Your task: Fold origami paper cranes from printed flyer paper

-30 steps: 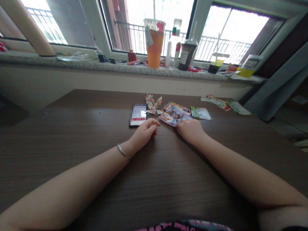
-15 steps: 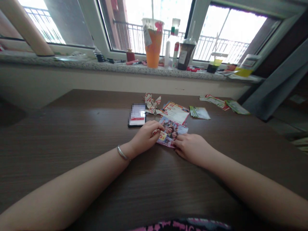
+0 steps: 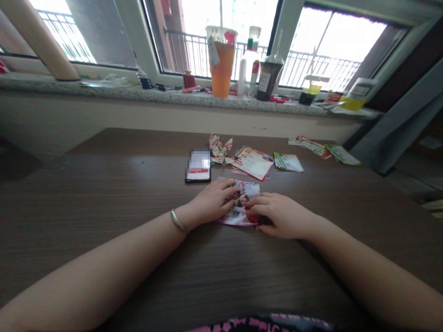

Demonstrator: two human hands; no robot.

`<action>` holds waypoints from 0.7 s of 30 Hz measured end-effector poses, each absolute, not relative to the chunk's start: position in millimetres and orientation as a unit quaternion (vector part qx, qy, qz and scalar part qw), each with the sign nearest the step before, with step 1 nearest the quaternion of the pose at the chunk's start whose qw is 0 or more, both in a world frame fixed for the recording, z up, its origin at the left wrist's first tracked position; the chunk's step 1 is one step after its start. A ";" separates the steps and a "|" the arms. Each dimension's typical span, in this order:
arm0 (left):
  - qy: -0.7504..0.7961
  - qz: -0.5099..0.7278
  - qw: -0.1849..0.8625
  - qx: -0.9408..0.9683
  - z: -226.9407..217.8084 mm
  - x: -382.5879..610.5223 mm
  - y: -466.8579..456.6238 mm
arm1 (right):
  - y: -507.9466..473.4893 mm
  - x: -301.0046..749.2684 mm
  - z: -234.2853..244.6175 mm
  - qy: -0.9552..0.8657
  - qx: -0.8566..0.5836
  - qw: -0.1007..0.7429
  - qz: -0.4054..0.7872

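A square sheet of colourful paper [image 3: 244, 220], printed with a photo of people, lies flat on the dark wooden table. My left hand [image 3: 214, 200] rests on its left part, fingers stretched over the print. On the right side, my right hand [image 3: 278, 212] lies with its fingers apart on the sheet, the thumb by the lower right corner. Both hands cover parts of the picture. Just beyond are folded paper figures [image 3: 220, 150] with red stripes and a stack of printed paper sheets [image 3: 252, 162]. A phone [image 3: 198, 166] with a lit screen lies left of them.
To the right of the stack are green-edged packets [image 3: 288, 162], with more packets [image 3: 342, 154] farther back. Along the windowsill [image 3: 166, 96] stand an orange drink cup [image 3: 222, 64], a dark drink cup [image 3: 268, 78], bottles and small items. A grey curtain [image 3: 387, 129] hangs at right.
The sheet under my hands has turned from slanted to nearly square and come closer to me, away from the stack. My fingers have spread out over it from a pinch at its edges.
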State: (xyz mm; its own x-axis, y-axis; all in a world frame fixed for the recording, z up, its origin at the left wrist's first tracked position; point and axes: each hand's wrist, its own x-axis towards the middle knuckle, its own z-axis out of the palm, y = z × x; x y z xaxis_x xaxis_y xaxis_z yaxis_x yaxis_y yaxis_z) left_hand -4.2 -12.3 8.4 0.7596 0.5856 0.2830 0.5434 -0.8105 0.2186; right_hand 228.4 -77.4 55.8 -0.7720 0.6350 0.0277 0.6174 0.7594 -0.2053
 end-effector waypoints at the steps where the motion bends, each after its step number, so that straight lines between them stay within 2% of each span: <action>1: 0.293 0.152 0.055 0.942 8.4 -5.3 -11.9 | -76.3 230.0 56.6 -0.936 -0.333 0.049 0.101; 8: 0.246 0.030 0.038 0.968 11.4 -12.4 -11.1 | -67.9 245.1 56.8 -0.932 -0.321 0.052 0.159; 15: 0.214 -0.005 0.070 0.974 17.1 -11.2 -18.6 | -50.7 267.4 48.8 -0.926 -0.292 0.078 0.225; 21: 0.183 0.000 0.079 0.980 17.9 -10.8 -19.3 | -40.6 280.5 41.7 -0.921 -0.304 0.100 0.223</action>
State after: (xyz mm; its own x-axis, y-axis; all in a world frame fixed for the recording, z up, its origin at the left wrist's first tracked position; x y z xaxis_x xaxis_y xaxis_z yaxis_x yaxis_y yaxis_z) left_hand -10.8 -19.3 17.9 0.9332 0.3581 -0.0284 0.3580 -0.9207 0.1554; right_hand 280.5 -40.6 41.7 -0.7947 0.6050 0.0487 0.5157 0.7154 -0.4714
